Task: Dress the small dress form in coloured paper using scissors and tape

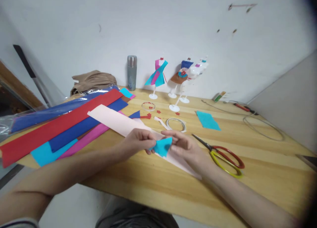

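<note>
My left hand (141,140) pinches a small turquoise piece of crepe paper (163,146) between thumb and fingers. The piece flares toward the right and has an uneven lower edge. At its right edge is my right hand (183,145), fingers curled and thumb below, seemingly gripping that edge. Both hands are above a long pale pink strip (116,121) lying across the table. Scissors (218,152) with one red and one yellow handle lie to the right of my right hand. Beyond them rests a turquoise rectangle (208,120).
Dressed miniature mannequins (157,74) stand at the back beside a grey flask (132,72). Red, blue and pink strips (64,119) cover the left side, near a brown cloth (94,81). A white tape roll (176,125) and a cable with a red-handled tool (244,108) lie farther back.
</note>
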